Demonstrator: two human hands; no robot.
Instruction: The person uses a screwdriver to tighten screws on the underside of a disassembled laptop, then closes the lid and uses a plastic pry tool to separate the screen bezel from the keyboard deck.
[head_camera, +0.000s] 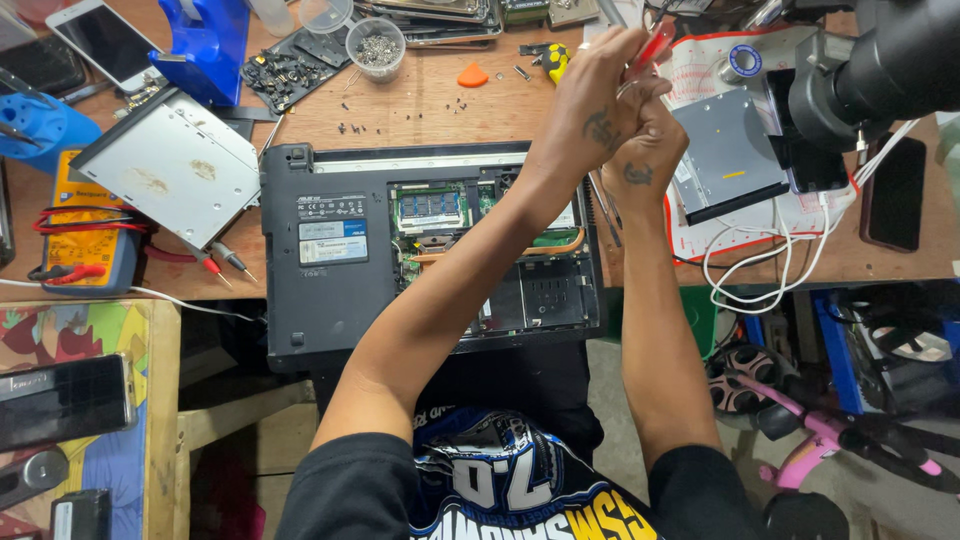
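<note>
Both hands, left hand (598, 110), right hand (648, 150), gripping red-handled tool (652, 45), handle angled up-right

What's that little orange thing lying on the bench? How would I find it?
Start at the opened black laptop in the middle of the wooden bench and look past its far edge. Just right of the small clear cup of screws lies the orange pick, a flat rounded triangle, the only bright orange piece among the dark loose screws.

Both hands (622, 110) grip red tool (652, 45) above opened laptop (330, 250).
</note>
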